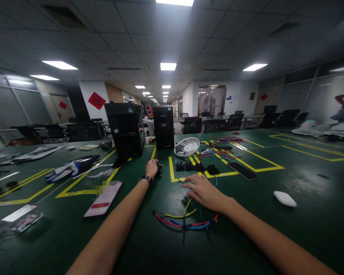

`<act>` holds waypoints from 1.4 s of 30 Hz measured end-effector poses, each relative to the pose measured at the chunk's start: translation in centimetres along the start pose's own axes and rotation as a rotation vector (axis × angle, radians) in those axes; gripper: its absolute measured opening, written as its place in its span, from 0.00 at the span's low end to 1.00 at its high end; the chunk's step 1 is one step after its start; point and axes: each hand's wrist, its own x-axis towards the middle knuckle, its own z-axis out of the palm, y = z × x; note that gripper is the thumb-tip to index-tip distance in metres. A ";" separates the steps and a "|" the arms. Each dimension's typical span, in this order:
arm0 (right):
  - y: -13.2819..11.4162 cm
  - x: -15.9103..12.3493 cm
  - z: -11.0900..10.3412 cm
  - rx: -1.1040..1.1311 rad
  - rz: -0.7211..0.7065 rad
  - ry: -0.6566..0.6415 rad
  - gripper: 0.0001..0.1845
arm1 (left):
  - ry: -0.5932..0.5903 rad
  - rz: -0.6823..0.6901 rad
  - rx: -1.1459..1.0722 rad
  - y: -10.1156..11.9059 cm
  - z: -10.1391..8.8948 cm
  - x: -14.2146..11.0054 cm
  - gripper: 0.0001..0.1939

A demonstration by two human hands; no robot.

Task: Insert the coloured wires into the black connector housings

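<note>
Seen remotely, my left grip [152, 168] is curled around a small black part [159, 170] at the green tabletop [252, 233]; my right grip [200, 188] extends palm-down over loose coloured wires [196, 225], its contact unclear to me. Beyond it, black pieces [185, 166] form a row before a white basket [197, 146]; two black computer towers [163, 128] stand left of the basket.

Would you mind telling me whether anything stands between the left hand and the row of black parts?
Nothing visible does: between the left hand, with a small black piece at its fingers, and the row of black parts, only yellow tape lies flat on the table.
</note>
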 end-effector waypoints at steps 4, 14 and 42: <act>-2.2 -0.4 -0.4 0.170 -0.169 -0.121 0.15 | 0.037 0.047 0.235 -0.4 -1.7 0.4 0.16; -2.9 -0.8 -1.0 0.282 -0.128 -0.079 0.10 | -0.387 0.439 0.533 4.4 4.4 0.0 0.27; -1.3 -1.2 -2.5 0.363 0.415 0.443 0.19 | -0.568 0.084 -0.706 6.3 0.8 -15.9 0.31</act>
